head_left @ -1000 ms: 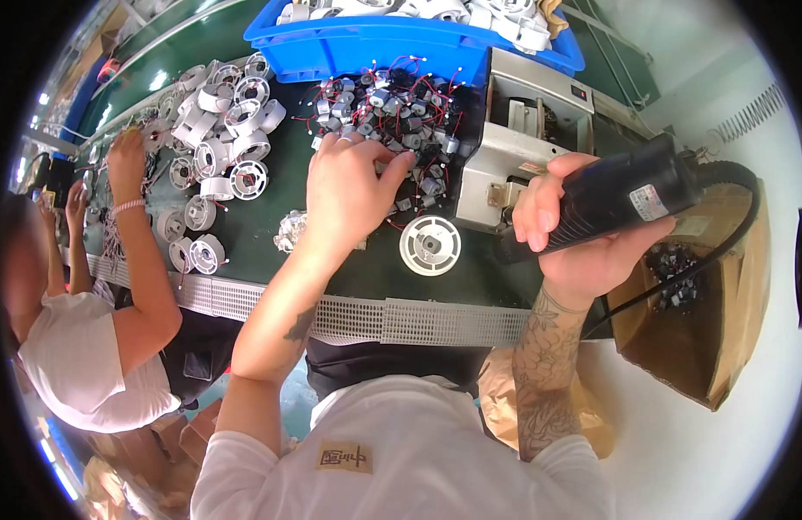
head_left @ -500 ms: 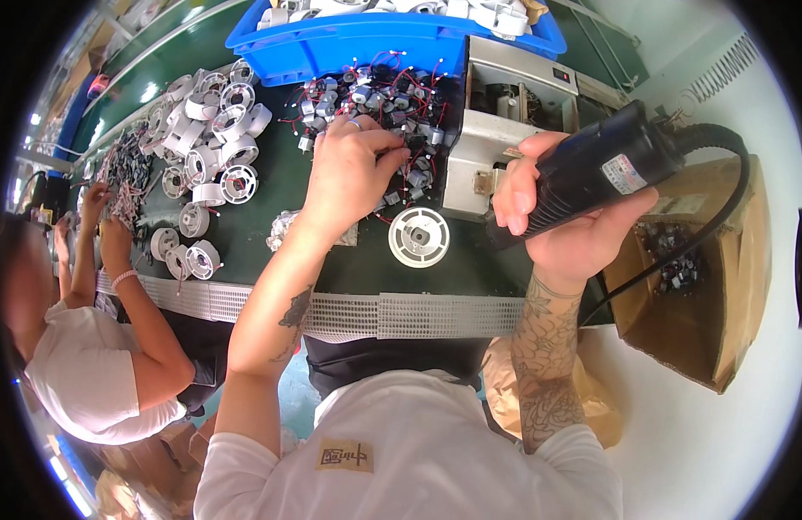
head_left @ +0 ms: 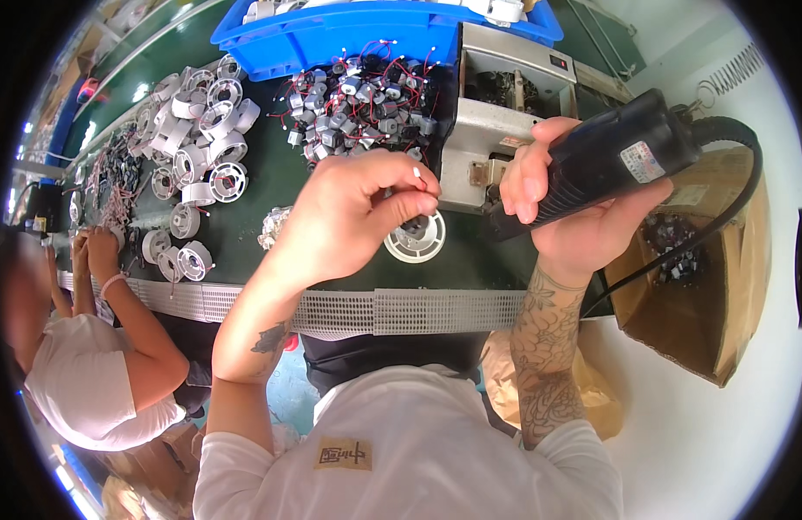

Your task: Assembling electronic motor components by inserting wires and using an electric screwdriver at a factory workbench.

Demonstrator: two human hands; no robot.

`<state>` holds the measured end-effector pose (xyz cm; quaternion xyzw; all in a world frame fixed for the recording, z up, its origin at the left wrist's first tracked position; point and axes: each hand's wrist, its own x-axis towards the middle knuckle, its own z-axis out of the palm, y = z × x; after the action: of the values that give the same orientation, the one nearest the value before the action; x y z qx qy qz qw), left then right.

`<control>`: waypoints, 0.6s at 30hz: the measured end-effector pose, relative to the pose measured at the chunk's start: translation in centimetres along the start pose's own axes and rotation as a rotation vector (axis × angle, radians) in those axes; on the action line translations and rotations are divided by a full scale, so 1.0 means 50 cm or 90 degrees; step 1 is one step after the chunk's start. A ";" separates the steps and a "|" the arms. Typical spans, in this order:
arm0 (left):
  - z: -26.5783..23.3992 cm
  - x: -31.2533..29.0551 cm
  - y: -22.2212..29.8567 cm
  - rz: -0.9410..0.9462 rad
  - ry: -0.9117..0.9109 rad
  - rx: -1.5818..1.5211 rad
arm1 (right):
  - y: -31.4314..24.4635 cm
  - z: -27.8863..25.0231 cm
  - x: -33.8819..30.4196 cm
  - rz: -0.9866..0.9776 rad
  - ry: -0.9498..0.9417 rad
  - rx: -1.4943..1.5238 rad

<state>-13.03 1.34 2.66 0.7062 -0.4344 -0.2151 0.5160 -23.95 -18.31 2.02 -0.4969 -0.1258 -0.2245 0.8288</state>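
Observation:
My left hand (head_left: 345,212) pinches a small motor (head_left: 416,227) by thumb and fingers. A red wire with a white plug sticks up beside the fingertips, and most of the motor is hidden. Just beneath it on the green bench lies a round white plastic housing (head_left: 417,255), partly covered by the hand; whether the motor touches it I cannot tell. In my right hand (head_left: 583,230) is a black corded electric screwdriver (head_left: 611,160), tilted with its narrow end toward the housing. Beyond my left hand spreads a pile of small grey motors (head_left: 353,113) with red and black wires.
A blue bin (head_left: 332,43) of white parts stands at the back. Beside the pile is a metal machine (head_left: 479,130). At right sits an open cardboard box (head_left: 678,321). White housings (head_left: 193,165) heap at left, near a co-worker's hands (head_left: 97,251).
My left hand has drawn back from the motor pile toward me and now holds a motor over the white housing. My right hand with the screwdriver has shifted slightly right.

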 end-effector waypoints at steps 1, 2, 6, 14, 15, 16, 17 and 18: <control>0.004 0.000 -0.010 0.000 0.000 -0.001 | -0.003 0.002 -0.001 0.008 0.008 0.003; 0.008 0.003 -0.023 0.056 0.071 0.036 | -0.003 0.002 -0.002 0.008 0.008 0.002; -0.022 0.035 -0.046 0.137 0.308 0.245 | 0.002 -0.003 0.001 0.003 0.020 0.002; -0.040 0.031 -0.047 0.163 0.317 0.269 | -0.007 0.001 0.002 -0.014 0.007 0.002; -0.036 0.021 -0.047 0.123 0.226 0.164 | -0.005 -0.001 0.002 -0.012 0.007 0.001; -0.026 0.011 -0.041 0.105 0.156 0.112 | -0.004 -0.003 0.002 -0.012 0.004 0.005; -0.013 0.005 -0.034 0.088 0.085 0.059 | -0.003 -0.005 0.002 -0.013 0.002 0.009; 0.000 -0.001 -0.031 0.102 0.060 0.073 | -0.002 -0.004 0.002 -0.012 0.002 0.009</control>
<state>-12.44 1.53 1.27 0.7069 -0.4759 -0.1146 0.5105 -23.91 -18.57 2.05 -0.4896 -0.1311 -0.2322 0.8302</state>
